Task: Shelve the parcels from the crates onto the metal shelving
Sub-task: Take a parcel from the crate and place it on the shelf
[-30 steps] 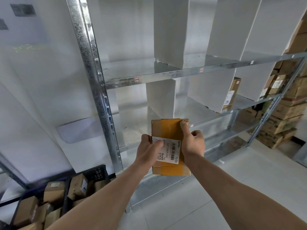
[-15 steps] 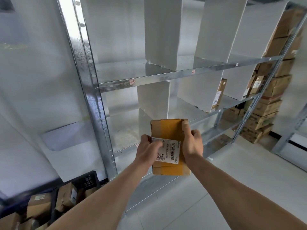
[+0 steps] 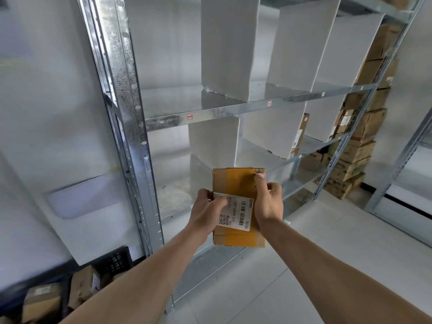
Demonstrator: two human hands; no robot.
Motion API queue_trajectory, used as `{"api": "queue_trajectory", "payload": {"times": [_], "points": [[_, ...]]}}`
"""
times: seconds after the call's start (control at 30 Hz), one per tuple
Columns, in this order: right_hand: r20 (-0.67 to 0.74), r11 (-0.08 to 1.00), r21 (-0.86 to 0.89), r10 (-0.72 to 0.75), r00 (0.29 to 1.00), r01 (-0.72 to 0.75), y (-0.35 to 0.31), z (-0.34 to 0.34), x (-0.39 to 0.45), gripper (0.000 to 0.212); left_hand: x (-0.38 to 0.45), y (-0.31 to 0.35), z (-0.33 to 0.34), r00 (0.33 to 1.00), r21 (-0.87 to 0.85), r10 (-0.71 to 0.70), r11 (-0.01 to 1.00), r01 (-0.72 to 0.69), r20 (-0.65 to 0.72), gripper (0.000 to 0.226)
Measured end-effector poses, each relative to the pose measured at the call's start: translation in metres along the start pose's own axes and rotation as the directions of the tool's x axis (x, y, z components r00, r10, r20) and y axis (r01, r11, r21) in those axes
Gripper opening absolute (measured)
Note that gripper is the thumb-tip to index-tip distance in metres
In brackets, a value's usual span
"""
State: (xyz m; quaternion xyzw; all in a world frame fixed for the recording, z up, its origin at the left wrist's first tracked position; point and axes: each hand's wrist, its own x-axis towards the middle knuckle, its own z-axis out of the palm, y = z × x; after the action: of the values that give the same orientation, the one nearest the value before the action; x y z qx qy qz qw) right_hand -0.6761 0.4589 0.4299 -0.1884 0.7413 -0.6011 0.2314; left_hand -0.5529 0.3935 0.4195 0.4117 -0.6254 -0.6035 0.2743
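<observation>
One brown cardboard parcel (image 3: 238, 206) is held in the air by two bare hands, in front of the metal shelving (image 3: 131, 127) at about the height of its lower shelf and not resting on any shelf. The left hand (image 3: 205, 211) grips the parcel's left edge, its thumb pressed across one white shipping label (image 3: 236, 213) with a barcode and a QR code; the right hand (image 3: 268, 202) clasps the right edge, fingers closed round the side and thumb lying on the wide yellow tape band. Two shelf levels show clearly on the shelving, with a third lower one partly seen. Five white upright dividers (image 3: 229, 45) stand on them, three on the upper level and two on the one below; a sixth white panel farther right is hard to tell apart. One boxed parcel with a label (image 3: 301, 134) stands beside a divider on the lower level. At bottom left one black plastic crate (image 3: 117, 260) holds at least three brown parcels (image 3: 42, 300). At right a tall stack of cardboard cartons (image 3: 360, 141) stands behind the shelving, too many to count. The shelf surfaces are bare galvanised metal, mottled and reflective. The room has white walls and a pale tiled floor (image 3: 327, 265), and a second metal rack (image 3: 402, 160) edges in at far right.
</observation>
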Motion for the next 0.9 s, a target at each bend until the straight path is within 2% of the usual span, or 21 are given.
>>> {"api": "queue_trajectory", "payload": {"times": [0.17, 0.27, 0.53, 0.8, 0.9], "points": [[-0.093, 1.000, 0.003, -0.012, 0.996, 0.012, 0.005, 0.000, 0.002, 0.048, -0.001, -0.005, -0.001, 1.000, 0.000, 0.017, 1.000, -0.017, 0.022, 0.035], [-0.159, 0.999, 0.013, -0.033, 0.987, 0.036, 0.006, -0.001, 0.001, 0.044, -0.002, -0.001, 0.000, 0.999, 0.013, 0.030, 0.999, -0.030, 0.036, 0.048], [-0.268, 0.999, 0.041, -0.023, 0.963, 0.036, 0.011, -0.020, 0.000, 0.054, 0.002, -0.001, 0.021, 0.993, 0.065, 0.055, 0.996, -0.062, 0.102, 0.043], [-0.169, 0.984, 0.175, -0.003, 0.986, 0.033, 0.017, -0.050, 0.029, 0.052, 0.027, 0.001, 0.057, 0.986, 0.074, 0.082, 0.993, -0.094, 0.143, 0.048], [-0.155, 0.970, 0.241, 0.001, 0.988, 0.037, 0.018, -0.061, 0.051, 0.042, 0.042, 0.008, 0.076, 0.983, 0.050, 0.094, 0.993, -0.103, 0.159, 0.051]]}}
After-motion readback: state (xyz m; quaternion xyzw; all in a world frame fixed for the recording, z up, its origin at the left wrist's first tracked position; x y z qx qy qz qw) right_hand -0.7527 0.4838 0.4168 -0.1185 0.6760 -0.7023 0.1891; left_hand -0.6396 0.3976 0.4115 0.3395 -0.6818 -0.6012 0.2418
